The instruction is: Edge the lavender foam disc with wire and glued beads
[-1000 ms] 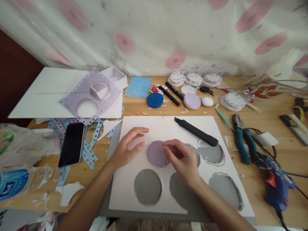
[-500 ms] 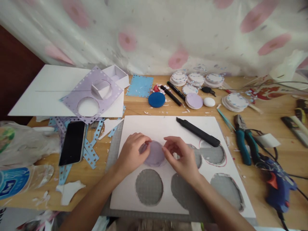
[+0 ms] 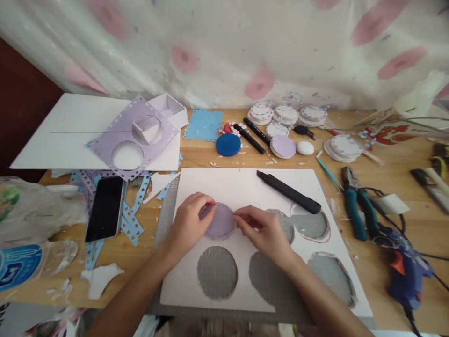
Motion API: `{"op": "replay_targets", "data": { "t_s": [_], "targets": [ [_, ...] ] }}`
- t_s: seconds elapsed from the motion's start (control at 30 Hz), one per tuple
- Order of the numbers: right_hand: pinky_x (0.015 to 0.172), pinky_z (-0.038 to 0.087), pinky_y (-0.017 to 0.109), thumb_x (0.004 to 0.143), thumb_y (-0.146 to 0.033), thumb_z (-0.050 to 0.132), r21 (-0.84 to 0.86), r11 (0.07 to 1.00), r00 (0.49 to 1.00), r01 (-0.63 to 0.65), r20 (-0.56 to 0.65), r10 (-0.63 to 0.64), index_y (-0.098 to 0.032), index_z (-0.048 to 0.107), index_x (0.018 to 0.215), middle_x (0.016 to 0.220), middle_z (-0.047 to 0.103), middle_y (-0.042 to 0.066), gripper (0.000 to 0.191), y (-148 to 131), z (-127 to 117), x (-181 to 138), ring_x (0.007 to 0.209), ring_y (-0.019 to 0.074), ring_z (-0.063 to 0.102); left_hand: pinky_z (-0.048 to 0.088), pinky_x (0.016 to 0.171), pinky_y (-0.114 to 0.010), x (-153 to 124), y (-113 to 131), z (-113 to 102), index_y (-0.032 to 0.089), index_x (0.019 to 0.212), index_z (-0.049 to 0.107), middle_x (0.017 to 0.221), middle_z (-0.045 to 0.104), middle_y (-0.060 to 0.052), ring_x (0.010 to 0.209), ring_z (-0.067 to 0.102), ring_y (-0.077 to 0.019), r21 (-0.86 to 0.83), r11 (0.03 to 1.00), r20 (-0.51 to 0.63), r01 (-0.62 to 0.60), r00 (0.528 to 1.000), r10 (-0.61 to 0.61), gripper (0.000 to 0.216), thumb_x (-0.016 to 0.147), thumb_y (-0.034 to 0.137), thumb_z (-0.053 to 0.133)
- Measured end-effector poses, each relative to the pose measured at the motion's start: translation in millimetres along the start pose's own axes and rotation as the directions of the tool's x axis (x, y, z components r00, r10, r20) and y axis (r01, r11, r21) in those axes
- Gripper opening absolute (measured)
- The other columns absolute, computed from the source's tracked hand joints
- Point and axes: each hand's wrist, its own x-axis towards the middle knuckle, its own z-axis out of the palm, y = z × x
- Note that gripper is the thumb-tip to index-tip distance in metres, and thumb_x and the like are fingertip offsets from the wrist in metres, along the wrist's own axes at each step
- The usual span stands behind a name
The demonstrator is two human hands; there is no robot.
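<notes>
Over the board (image 3: 182,276), the disc (image 3: 221,223) is pinched at opposite edges by the left hand (image 3: 192,217) and right hand (image 3: 264,231) and, seemingly light and easily creased, is best held by its rim.

The disc (image 3: 220,223) is pale purple, flat and round, with a darker line around its rim. It faces up over the white board (image 3: 210,181), just beyond the near left hole (image 3: 217,273); whether it touches the board is unclear. Its left edge is partly hidden.
</notes>
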Motion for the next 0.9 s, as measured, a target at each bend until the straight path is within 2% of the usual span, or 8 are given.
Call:
{"op": "replay_targets", "data": {
  "t_s": [0.13, 0.33, 0.57, 0.9],
  "targets": [
    [0.055, 0.048, 0.020, 0.089, -0.021, 0.055, -0.065, 0.993, 0.994, 0.099, -0.030, -0.101, -0.018, 0.066, 0.097, 0.076, 0.068, 0.002, 0.015, 4, 0, -1, 0.058, 0.0100, 0.059, 0.048, 0.074, -0.027, -2, 0, 1, 0.016, 0.084, 0.063, 0.081, 0.065, -0.002, 0.077, 0.060, -0.0144, -0.058, 0.998, 0.013, -0.006, 1.000, 0.007, 0.004, 0.084, 0.014, 0.060],
    [0.058, 0.044, 0.022, 0.091, -0.015, 0.049, -0.152, 0.956, 0.967, 0.253, 0.054, -0.247, -0.021, 0.064, 0.104, 0.073, 0.060, 0.001, 0.021, 4, 0, -1, 0.063, 0.0113, 0.056, 0.049, 0.076, -0.028, -2, 2, 6, 0.016, 0.083, 0.064, 0.081, 0.067, -0.002, 0.080, 0.062, -0.0151, -0.075, 0.994, 0.011, -0.081, 0.997, 0.082, 0.005, 0.084, 0.013, 0.061],
    [0.059, 0.043, 0.021, 0.091, -0.009, 0.044, -0.145, 0.940, 0.948, 0.309, 0.129, -0.291, -0.022, 0.062, 0.110, 0.075, 0.057, 0.001, 0.029, 5, -2, -3, 0.067, 0.0118, 0.055, 0.050, 0.076, -0.029, 0, 0, 11, 0.016, 0.083, 0.065, 0.081, 0.068, -0.003, 0.080, 0.062, -0.0159, -0.062, 0.989, 0.021, -0.136, 0.990, 0.137, 0.005, 0.085, 0.014, 0.061],
    [0.059, 0.042, 0.022, 0.090, -0.007, 0.040, -0.200, 0.927, 0.945, 0.318, 0.143, -0.294, -0.021, 0.061, 0.108, 0.074, 0.056, 0.002, 0.031, 6, -1, -4, 0.065, 0.0127, 0.054, 0.051, 0.076, -0.028, 2, 0, 12, 0.017, 0.084, 0.065, 0.082, 0.069, -0.003, 0.080, 0.062, -0.0145, -0.105, 0.967, 0.065, -0.232, 0.969, 0.240, 0.006, 0.086, 0.015, 0.060]
  ]
}}
